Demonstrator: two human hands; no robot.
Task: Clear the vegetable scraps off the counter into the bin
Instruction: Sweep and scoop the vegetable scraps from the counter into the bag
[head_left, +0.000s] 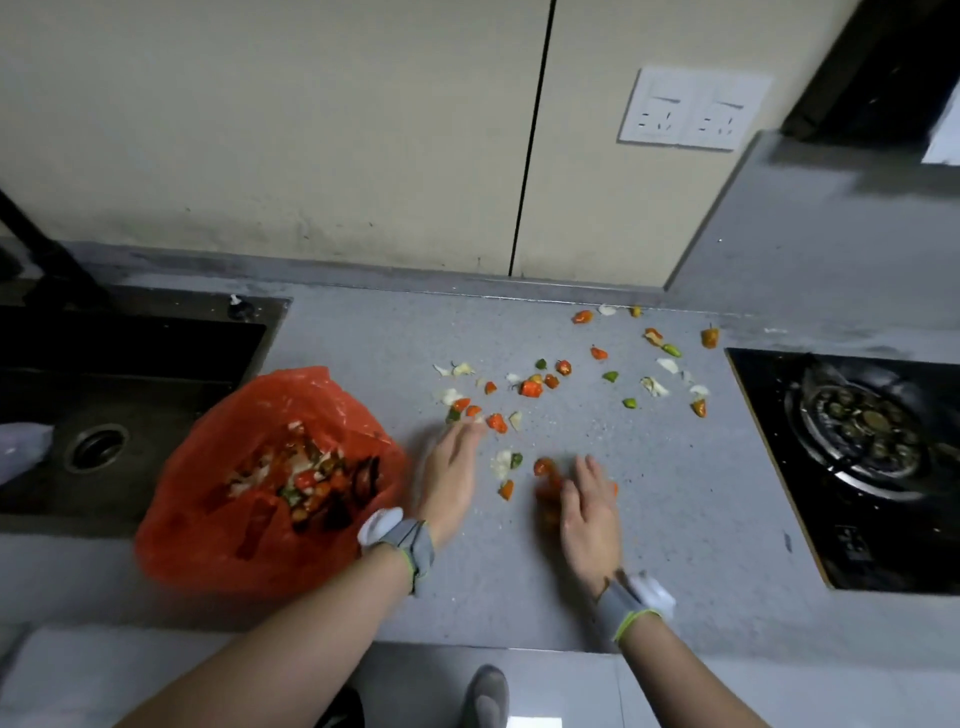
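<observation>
My left hand (449, 475) lies flat and open on the grey speckled tabletop (649, 493), fingers straight, the blurred fingertips reaching the nearest pieces. My right hand (589, 512) is open too, palm down, with a few orange-red bits just beside its thumb edge. Neither grips anything. I judge that flat palms work here as scrapers, because the red, orange, green and white chopped vegetable scraps (531, 388) are too small and too many to pick up one by one.

The crumpled red plastic bag (311, 395), serving as the bin, sits on the tabletop just left of my left hand. Its mouth gapes upward and it already holds scraps, and it is near enough that a swept heap has little way to go. It sits beside the dark sink (130, 353). Most loose scraps lie between my hands and the back wall, some near the black gas hob (883, 545), well apart from the bag.
</observation>
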